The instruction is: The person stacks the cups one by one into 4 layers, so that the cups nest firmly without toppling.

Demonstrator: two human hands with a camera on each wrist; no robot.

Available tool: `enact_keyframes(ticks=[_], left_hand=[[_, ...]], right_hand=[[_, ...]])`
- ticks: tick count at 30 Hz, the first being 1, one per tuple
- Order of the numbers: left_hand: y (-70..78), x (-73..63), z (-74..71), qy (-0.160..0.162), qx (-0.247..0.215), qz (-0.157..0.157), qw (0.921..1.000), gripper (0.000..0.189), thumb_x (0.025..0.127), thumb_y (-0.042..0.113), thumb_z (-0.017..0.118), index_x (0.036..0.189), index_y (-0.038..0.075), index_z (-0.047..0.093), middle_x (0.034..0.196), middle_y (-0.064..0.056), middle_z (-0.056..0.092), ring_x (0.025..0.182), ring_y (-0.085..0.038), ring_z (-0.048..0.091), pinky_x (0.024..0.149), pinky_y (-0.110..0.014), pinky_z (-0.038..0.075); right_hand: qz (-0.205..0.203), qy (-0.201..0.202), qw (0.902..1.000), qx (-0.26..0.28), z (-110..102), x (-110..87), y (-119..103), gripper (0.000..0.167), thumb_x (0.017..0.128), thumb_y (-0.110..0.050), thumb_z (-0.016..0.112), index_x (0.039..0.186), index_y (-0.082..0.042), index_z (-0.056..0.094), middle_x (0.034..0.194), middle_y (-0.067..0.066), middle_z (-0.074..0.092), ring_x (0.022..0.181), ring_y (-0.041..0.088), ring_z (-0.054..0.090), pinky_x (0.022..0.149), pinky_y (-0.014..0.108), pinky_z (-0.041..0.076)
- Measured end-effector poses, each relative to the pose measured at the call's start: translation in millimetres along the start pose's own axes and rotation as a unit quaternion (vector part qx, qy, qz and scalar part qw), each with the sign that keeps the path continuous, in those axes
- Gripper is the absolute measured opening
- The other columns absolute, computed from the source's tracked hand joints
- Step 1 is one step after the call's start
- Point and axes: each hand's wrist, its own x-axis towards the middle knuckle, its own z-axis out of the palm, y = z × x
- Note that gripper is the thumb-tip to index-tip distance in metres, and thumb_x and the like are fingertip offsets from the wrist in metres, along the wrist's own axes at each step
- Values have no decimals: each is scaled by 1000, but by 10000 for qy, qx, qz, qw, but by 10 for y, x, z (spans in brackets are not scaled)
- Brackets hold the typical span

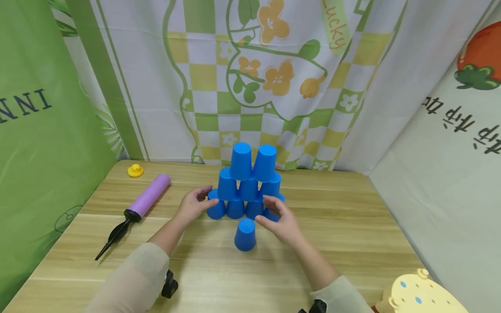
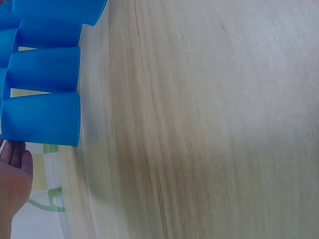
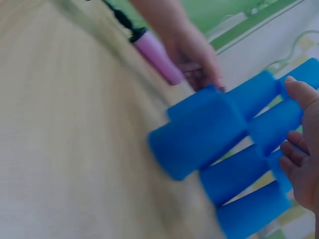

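Observation:
Blue cups point(image 1: 248, 189), all upside down, are stacked as a pyramid: several in the bottom row, three above, two on top. One more blue cup point(image 1: 245, 235) stands upside down by itself in front of the stack. My left hand point(image 1: 194, 203) is at the left end of the bottom row, its fingers relaxed and its fingertips right at the end cup point(image 2: 42, 118). At the right end, my right hand point(image 1: 282, 221) has its thumb and fingers apart and overlaps the bottom cups in the head view. Neither hand grips a cup.
A purple hand pump point(image 1: 150, 198) with a black nozzle lies on the wooden table point(image 1: 332, 234) at left. A yellow rubber duck point(image 1: 135, 170) sits at the back left. At the front right is a pale yellow spotted object point(image 1: 420, 291). Printed curtains point(image 1: 156, 87) hang behind the table.

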Motion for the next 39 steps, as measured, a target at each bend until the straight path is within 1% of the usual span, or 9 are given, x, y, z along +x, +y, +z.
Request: enact_keyframes(ticks=[3, 6, 10, 17, 23, 27, 31, 35, 39], left_hand=[[7, -2, 7, 37, 29, -10, 10000, 58, 90, 18, 71, 140, -3, 49, 141, -24, 53, 130, -39, 51, 110, -50, 42], [10, -9, 13, 46, 19, -32, 10000, 55, 91, 17, 69, 139, -3, 50, 140, -24, 54, 129, -39, 52, 110, -50, 43], [-6, -14, 24, 55, 62, -70, 9999, 53, 92, 18, 68, 138, -2, 51, 139, -24, 55, 127, -40, 53, 108, -50, 44], [-25, -18, 28, 111, 46, -102, 9999, 53, 92, 20, 68, 138, -1, 52, 139, -24, 55, 127, -40, 54, 107, -50, 45], [-25, -18, 43, 133, 19, -134, 9998, 52, 93, 20, 68, 138, -1, 53, 139, -24, 55, 128, -40, 53, 108, -50, 45], [-32, -19, 55, 156, -22, -201, 9997, 52, 93, 19, 68, 138, 0, 53, 140, -23, 54, 129, -40, 52, 108, -50, 45], [-42, -18, 58, 159, -98, -283, 9994, 52, 92, 20, 68, 138, 2, 53, 141, -22, 54, 130, -39, 52, 109, -49, 45], [-44, -21, 56, 160, -137, -261, 9994, 52, 92, 19, 68, 138, 2, 53, 142, -21, 54, 131, -38, 52, 109, -48, 44], [-44, -22, 57, 175, -130, -203, 9996, 52, 92, 18, 69, 138, 1, 53, 141, -22, 54, 130, -38, 52, 109, -48, 44]], right_hand=[[99, -247, 9996, 26, 95, -33, 76, 62, 88, -21, 74, 142, -6, 47, 145, 16, 50, 136, 34, 46, 114, 54, 36], [287, -443, 9986, 25, 173, -55, 144, 64, 87, -27, 75, 142, -8, 48, 145, 15, 50, 136, 34, 46, 115, 54, 36], [412, -654, 9969, -136, 249, -68, 226, 64, 86, -31, 76, 141, -9, 50, 142, 14, 53, 134, 34, 49, 113, 54, 38], [428, -872, 9946, -352, 309, -85, 274, 63, 85, -31, 76, 140, -12, 51, 138, 13, 57, 131, 38, 51, 108, 56, 42], [493, -861, 9944, -366, 329, -73, 297, 61, 86, -31, 76, 138, -12, 52, 136, 12, 57, 130, 38, 52, 107, 56, 43], [490, -843, 9946, -346, 331, -77, 298, 60, 87, -31, 75, 138, -10, 52, 135, 12, 58, 129, 38, 53, 106, 56, 45], [495, -809, 9951, -289, 317, -93, 275, 59, 86, -32, 76, 137, -11, 53, 134, 11, 59, 128, 36, 54, 106, 55, 45], [453, -741, 9961, -182, 269, -112, 198, 58, 86, -32, 76, 136, -13, 55, 131, 8, 61, 126, 33, 55, 106, 54, 46], [268, -713, 9970, -171, 164, -128, 50, 55, 86, -29, 76, 135, -13, 55, 131, 9, 61, 125, 33, 56, 105, 55, 46]])
